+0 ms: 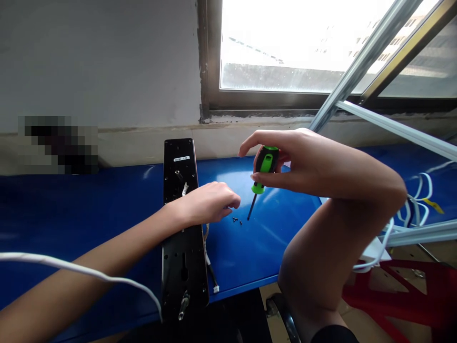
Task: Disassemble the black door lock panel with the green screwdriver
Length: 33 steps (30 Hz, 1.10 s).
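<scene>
My right hand grips a green and black screwdriver, its shaft pointing down with the tip just above the blue table. Beside the tip lie several small dark screws. My left hand reaches across a long black panel, fingers curled together close to the screws; whatever they pinch, if anything, is hidden. The panel carries a white label and metal posts, with one post at its near end. A cable with a white connector hangs out along the panel's right side.
The blue table runs along the wall under a window. Metal rails slant across the right. A white cable crosses over my left forearm. More white cables and a red stool are at the right.
</scene>
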Available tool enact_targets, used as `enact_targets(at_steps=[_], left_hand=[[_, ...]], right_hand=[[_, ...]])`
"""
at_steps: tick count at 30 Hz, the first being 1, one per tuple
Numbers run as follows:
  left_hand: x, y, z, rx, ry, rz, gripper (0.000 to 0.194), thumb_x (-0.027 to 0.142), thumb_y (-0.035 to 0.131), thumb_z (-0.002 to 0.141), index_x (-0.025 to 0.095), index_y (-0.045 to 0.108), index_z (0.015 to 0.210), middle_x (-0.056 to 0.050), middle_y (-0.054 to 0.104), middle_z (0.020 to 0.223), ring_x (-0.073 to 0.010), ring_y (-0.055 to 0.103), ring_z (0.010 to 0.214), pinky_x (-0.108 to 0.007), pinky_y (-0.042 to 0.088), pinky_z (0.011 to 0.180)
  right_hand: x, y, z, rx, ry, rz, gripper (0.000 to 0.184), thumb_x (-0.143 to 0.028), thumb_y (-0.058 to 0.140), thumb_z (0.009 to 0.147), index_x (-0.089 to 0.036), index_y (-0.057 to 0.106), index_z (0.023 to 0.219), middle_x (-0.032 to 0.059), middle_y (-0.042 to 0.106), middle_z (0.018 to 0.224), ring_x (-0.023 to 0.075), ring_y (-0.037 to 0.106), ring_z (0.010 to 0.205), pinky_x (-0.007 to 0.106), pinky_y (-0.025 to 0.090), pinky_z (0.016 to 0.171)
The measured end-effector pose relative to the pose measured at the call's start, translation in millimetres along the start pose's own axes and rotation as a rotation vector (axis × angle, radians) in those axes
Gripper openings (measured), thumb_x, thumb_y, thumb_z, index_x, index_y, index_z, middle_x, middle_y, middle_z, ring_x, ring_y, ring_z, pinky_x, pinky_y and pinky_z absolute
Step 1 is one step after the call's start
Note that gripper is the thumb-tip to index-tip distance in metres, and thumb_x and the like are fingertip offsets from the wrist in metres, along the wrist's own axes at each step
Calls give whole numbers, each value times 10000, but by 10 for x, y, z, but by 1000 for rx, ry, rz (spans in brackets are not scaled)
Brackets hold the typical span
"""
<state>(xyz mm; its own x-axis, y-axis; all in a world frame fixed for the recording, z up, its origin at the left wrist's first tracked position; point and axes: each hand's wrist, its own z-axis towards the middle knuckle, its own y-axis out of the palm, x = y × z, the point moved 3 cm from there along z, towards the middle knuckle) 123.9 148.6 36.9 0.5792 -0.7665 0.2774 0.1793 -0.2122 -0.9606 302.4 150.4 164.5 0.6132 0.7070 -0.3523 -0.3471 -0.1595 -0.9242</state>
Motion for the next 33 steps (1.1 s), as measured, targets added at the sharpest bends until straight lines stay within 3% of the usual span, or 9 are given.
enact_targets(at_steps=[4, 9, 13, 18, 21, 26, 33], left_hand=[[-79, -108, -364, 292, 73, -55, 169, 246, 615, 1006, 215, 779, 1034, -63, 779, 1033, -205, 729, 899, -332, 569, 804], [-173, -41, -804, 555, 113, 47, 126, 257, 690, 966, 204, 755, 1061, -79, 783, 1057, -259, 683, 1093, -434, 578, 977], [-214, 57, -964, 664, 84, -45, 59, 204, 730, 928, 183, 699, 974, -90, 746, 1017, -241, 662, 1066, -405, 592, 941], [-257, 147, -1058, 852, 18, -113, 134, 147, 747, 883, 205, 628, 907, -68, 715, 989, -239, 646, 1053, -412, 585, 921], [-320, 223, -1135, 892, 12, -143, 142, 94, 673, 901, 208, 622, 969, -73, 706, 1025, -245, 643, 1090, -437, 574, 965], [-398, 339, -1222, 870, 49, -153, 232, 61, 524, 925, 198, 620, 1086, -118, 652, 1132, -277, 622, 1189, -474, 553, 1003], [-441, 353, -1206, 870, 63, -138, 237, 57, 532, 904, 181, 630, 1082, -120, 629, 1116, -278, 624, 1135, -452, 540, 957]], right_hand=[[-109, 13, 61, 1, -107, 50, 422, -341, 706, 895, -275, 638, 1306, 3, 768, 987, 186, 713, 782, 330, 541, 620], [-276, 34, 163, 62, -148, 126, 395, -327, 712, 897, -311, 640, 1284, -1, 776, 1052, 218, 759, 886, 389, 636, 750], [-409, 77, 250, 153, -155, 158, 400, -302, 746, 871, -311, 648, 1258, 7, 775, 1127, 231, 766, 967, 394, 652, 832], [-509, 161, 358, 313, -187, 118, 351, -248, 751, 844, -321, 674, 1179, 8, 775, 1078, 248, 759, 940, 399, 637, 781], [-539, 209, 403, 340, -195, 142, 385, -233, 771, 815, -339, 670, 1170, -6, 774, 1037, 247, 758, 916, 404, 641, 761], [-566, 265, 473, 245, -169, 110, 363, -252, 746, 839, -372, 649, 1167, -42, 775, 1014, 225, 759, 905, 425, 653, 819], [-590, 261, 473, 281, -165, 111, 418, -231, 780, 782, -357, 662, 1162, -12, 777, 1014, 252, 751, 895, 438, 640, 818]])
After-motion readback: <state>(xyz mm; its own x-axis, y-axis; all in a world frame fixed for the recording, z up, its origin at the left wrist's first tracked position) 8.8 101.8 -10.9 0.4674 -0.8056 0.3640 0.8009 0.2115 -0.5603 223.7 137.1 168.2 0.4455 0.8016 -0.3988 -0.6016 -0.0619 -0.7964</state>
